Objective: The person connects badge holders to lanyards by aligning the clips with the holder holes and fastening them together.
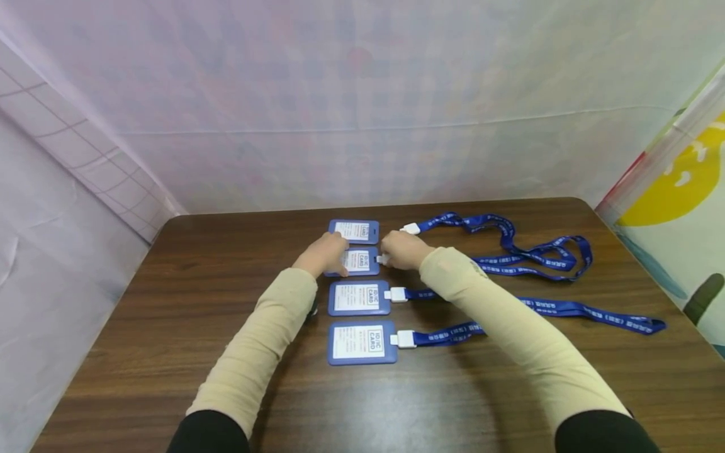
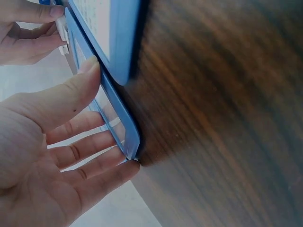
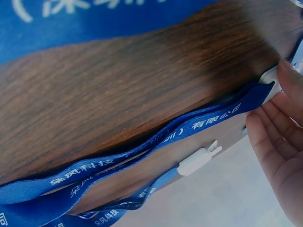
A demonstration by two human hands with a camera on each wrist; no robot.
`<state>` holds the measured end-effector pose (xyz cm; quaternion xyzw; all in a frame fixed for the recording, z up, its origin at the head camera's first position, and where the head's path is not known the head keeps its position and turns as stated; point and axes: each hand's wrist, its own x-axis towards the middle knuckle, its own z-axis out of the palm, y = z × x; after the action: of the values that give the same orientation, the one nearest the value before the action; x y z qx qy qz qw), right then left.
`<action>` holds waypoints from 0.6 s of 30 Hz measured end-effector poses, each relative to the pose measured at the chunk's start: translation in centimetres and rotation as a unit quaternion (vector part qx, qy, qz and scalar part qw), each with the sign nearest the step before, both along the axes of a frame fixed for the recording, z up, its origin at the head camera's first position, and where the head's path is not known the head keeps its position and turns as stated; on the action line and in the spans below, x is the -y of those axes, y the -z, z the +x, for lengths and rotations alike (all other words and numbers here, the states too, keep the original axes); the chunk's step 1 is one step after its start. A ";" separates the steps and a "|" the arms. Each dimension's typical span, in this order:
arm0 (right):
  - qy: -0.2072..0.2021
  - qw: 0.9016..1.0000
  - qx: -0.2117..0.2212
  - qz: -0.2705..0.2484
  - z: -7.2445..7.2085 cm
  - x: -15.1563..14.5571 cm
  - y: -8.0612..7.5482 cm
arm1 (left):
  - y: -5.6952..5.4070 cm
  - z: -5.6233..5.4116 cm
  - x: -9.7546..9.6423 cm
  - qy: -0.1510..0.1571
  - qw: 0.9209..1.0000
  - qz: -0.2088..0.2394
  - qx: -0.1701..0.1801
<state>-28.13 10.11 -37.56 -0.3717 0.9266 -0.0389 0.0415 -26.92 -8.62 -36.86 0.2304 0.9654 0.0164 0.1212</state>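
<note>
Blue-rimmed badge holder (image 1: 360, 260), second from the far edge of the tabletop (image 1: 215, 270), roughly midway between left and right edges. Left hand (image 1: 323, 253) has the end facing the left edge: thumb (image 2: 80, 90) on the near long rim, other fingers (image 2: 85, 147) fanned at the far side and end, spread about as wide as the holder. Right hand (image 1: 404, 249) pinches the white clip (image 3: 271, 81) at the opposite end, thumb and fingers (image 3: 262, 137) nearly closed on it. Clip is at the holder's slot end; can't tell if it's latched. Its blue lanyard (image 3: 208, 116) runs toward the right edge. Farthest holder (image 1: 354, 231) sits just beside, nearest the far edge; loose clip (image 1: 410, 228) lies apart from it, on a strap (image 1: 484, 221) that winds toward the far right corner. The two straps bunch together there, can't sort every loop. Toward the near edge: third holder (image 1: 359, 297) with clip (image 1: 398, 294) joined, then fourth holder (image 1: 362, 343), also clipped (image 1: 406, 339). All four stacked in one column, card faces up. Right sleeve (image 1: 527, 327) covers part of the nearer two straps (image 1: 447, 334).
</note>
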 end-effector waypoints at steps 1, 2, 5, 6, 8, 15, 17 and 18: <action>0.000 1.000 -0.001 0.001 0.0 0.0 0.0 | 0.0 0.0 -0.1 0.003 1.000 -0.002 -0.003; 0.000 1.000 -0.001 0.002 0.0 0.0 0.0 | 0.0 0.0 -0.1 0.005 1.000 -0.004 -0.005; -0.005 1.000 -0.007 0.005 0.0 0.1 0.1 | 0.0 0.0 -0.2 0.007 1.000 -0.006 -0.005; -0.008 1.000 -0.010 0.007 0.0 0.2 0.1 | 0.0 0.0 -0.3 0.006 1.000 -0.005 -0.004; -0.011 1.000 -0.017 0.010 -0.1 0.2 0.2 | 0.0 -0.1 -0.3 0.007 1.000 -0.005 -0.005; -0.011 1.000 -0.024 0.013 -0.4 0.3 0.6 | 0.3 -0.1 -0.3 0.002 1.000 -0.007 -0.006; -0.008 1.000 -0.022 0.014 -0.5 0.3 0.8 | 0.3 -0.2 -0.2 0.001 1.000 -0.006 -0.005; -0.008 1.000 -0.023 0.014 -0.5 0.3 0.8 | 0.3 -0.2 -0.2 0.001 1.000 -0.006 -0.005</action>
<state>-28.63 9.81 -38.37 -0.3791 0.9248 -0.0175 0.0257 -27.11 -8.40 -37.15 0.2312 0.9657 0.0097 0.1181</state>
